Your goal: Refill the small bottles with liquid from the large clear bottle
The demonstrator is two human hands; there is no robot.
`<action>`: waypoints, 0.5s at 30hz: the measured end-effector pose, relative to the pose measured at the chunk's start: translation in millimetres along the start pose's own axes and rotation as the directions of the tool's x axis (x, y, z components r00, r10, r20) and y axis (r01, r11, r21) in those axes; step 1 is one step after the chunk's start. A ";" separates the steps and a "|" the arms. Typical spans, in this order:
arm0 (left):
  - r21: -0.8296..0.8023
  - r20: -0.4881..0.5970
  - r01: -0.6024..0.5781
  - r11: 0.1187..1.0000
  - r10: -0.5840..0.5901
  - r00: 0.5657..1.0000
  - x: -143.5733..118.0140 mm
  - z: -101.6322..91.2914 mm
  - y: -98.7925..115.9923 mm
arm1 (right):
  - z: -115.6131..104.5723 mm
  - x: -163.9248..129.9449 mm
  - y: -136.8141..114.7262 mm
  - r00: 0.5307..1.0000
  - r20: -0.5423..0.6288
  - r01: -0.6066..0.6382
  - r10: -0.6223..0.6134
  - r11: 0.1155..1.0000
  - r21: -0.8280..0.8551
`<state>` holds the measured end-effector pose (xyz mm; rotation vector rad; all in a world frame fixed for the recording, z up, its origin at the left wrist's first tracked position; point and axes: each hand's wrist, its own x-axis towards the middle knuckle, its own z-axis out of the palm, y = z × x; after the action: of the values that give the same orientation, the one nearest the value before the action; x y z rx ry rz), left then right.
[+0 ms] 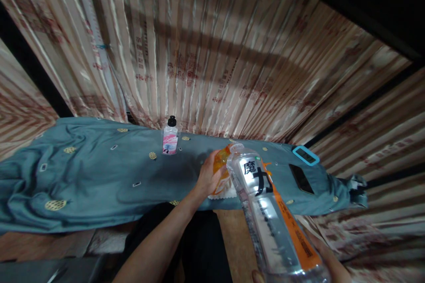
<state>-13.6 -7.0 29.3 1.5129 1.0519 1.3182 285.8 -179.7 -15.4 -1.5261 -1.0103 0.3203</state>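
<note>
Head view: left hand (pixel 207 177) wrapped around a small orange translucent plastic container (pixel 222 166) on the teal cloth-covered bench (pixel 99 177). Right hand (pixel 327 258) gripping a large clear plastic bottle with orange label (pixel 265 203), tilted, mouth just beside the container. Beyond the left hand, a small pink-labelled black-capped bottle (pixel 170 136).

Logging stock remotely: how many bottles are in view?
3: a small pink-labelled bottle standing by the curtain, an orange bottle gripped by the left hand, and a large clear bottle in the right hand.
</note>
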 end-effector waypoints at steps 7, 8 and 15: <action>-0.005 -0.010 -0.003 1.000 0.003 1.000 0.0 0.2 -3.9 | 8.8 -4.3 -22.0 0.996 0.088 -0.026 0.028 1.000 -0.015; -0.006 -0.011 -0.006 1.000 0.006 1.000 0.1 0.2 -4.3 | 9.7 -3.9 -23.7 0.996 0.087 -0.032 0.033 0.999 -0.007; -0.004 -0.013 -0.017 1.000 0.016 1.000 0.9 0.4 -5.2 | 17.9 -19.9 -56.8 0.986 0.063 -0.159 0.153 0.982 0.106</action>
<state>-13.4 -4.7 24.6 1.5152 1.0462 1.3421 238.5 -187.9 25.1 -1.5060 -0.9016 0.5229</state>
